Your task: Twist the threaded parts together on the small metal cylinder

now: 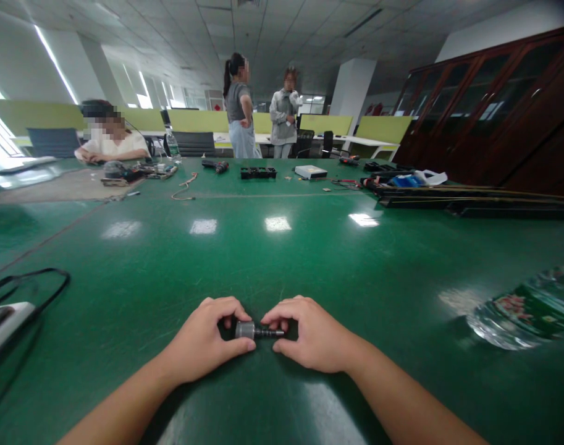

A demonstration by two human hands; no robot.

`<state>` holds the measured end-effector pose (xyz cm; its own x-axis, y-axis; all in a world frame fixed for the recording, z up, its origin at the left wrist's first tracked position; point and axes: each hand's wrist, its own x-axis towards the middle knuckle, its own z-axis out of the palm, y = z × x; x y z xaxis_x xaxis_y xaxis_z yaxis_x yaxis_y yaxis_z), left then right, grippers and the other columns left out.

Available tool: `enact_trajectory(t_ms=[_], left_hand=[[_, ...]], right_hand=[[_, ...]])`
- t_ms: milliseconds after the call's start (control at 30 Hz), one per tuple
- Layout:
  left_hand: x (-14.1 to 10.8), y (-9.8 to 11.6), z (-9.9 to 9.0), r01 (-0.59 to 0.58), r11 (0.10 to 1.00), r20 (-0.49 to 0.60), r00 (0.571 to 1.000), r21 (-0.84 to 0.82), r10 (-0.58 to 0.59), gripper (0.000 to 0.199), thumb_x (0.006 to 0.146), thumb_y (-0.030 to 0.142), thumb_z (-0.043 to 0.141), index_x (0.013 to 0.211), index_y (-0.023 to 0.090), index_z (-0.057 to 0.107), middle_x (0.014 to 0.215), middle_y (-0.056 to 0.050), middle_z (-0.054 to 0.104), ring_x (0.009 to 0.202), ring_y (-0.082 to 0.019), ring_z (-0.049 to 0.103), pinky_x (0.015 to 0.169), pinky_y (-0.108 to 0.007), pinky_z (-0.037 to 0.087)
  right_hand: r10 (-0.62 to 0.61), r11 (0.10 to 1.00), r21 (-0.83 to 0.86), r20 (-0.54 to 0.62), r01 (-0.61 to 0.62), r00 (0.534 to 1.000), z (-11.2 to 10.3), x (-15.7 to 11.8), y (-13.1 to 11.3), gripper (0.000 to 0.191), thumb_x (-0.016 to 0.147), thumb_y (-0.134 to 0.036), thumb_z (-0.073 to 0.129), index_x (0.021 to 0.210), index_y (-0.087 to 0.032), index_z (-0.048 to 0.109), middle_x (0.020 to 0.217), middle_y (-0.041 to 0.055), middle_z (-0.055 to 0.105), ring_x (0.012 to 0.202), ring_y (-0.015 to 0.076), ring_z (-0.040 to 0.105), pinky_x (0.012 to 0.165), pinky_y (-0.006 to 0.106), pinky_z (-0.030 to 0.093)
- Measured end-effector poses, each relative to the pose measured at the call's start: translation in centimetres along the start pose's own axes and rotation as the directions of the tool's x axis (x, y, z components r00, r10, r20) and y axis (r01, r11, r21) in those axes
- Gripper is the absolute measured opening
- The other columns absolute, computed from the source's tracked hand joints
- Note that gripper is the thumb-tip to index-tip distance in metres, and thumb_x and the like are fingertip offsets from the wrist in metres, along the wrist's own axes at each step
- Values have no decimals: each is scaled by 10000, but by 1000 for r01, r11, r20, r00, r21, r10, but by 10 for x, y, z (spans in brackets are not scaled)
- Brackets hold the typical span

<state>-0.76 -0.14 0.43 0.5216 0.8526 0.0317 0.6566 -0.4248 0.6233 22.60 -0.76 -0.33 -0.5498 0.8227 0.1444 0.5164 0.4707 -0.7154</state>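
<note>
A small grey cylinder with a dark, ribbed shaft and a bright metal tip, a motor-like part (245,330), lies sideways low over the green tabletop (263,266). My left hand (212,337) is closed on the thick grey end, with its thumb in front and its fingers behind. Around the thin shaft end curves my right hand (309,334). Its thumb and fingertips stay apart on either side of the shaft, and a gap shows between them. Whether the curled fingers behind touch the shaft is hard to make out.
A water bottle (527,306) lies at the right. At the left edge are a white device (4,327) and a black cable (54,272). Across the far side sit a drill (215,165), a black bracket (258,173), a white box (311,172) and dark rails (448,201). A seated person (112,139) and two standing people are beyond.
</note>
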Motion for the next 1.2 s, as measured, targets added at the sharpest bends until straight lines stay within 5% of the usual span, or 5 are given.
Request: enact_trajectory(t_ms=[367, 567, 933, 1200], left_hand=[[0, 1, 0, 11, 999, -6, 1000, 30, -11, 238, 725, 360, 775, 893, 234, 662, 860, 24, 690, 792, -190, 589, 755, -302, 392], [0, 1, -1, 19, 1000, -7, 1000, 9, -19, 189, 856, 412, 655, 915, 234, 682, 852, 14, 693, 794, -185, 586, 753, -298, 390], [2, 3, -1, 45, 999, 12, 999, 27, -46, 236, 707, 342, 788, 880, 230, 675, 842, 25, 691, 794, -195, 588, 753, -304, 382], [1, 0, 0, 16, 1000, 4, 1000, 2, -16, 256, 720, 379, 800, 885, 229, 674, 873, 21, 700, 798, -192, 601, 773, -305, 380]], right_hand=[[23, 1000, -15, -31, -23, 999, 5, 1, -2, 157, 758, -151, 717, 901, -217, 719, 812, -14, 710, 736, 136, 620, 782, 291, 420], [-3, 1000, -18, -28, 2, 1000, 5, 2, -2, 142, 769, -155, 708, 899, -210, 718, 802, -20, 696, 726, 125, 613, 769, 279, 415], [-16, 999, -51, -17, 16, 1000, 6, 1, -4, 170, 762, -193, 738, 930, -222, 734, 826, -7, 699, 760, 144, 626, 787, 301, 395], [-40, 995, -91, -48, 36, 998, 12, 3, -4, 144, 770, -227, 755, 912, -231, 732, 805, -19, 681, 773, 140, 601, 778, 295, 363]])
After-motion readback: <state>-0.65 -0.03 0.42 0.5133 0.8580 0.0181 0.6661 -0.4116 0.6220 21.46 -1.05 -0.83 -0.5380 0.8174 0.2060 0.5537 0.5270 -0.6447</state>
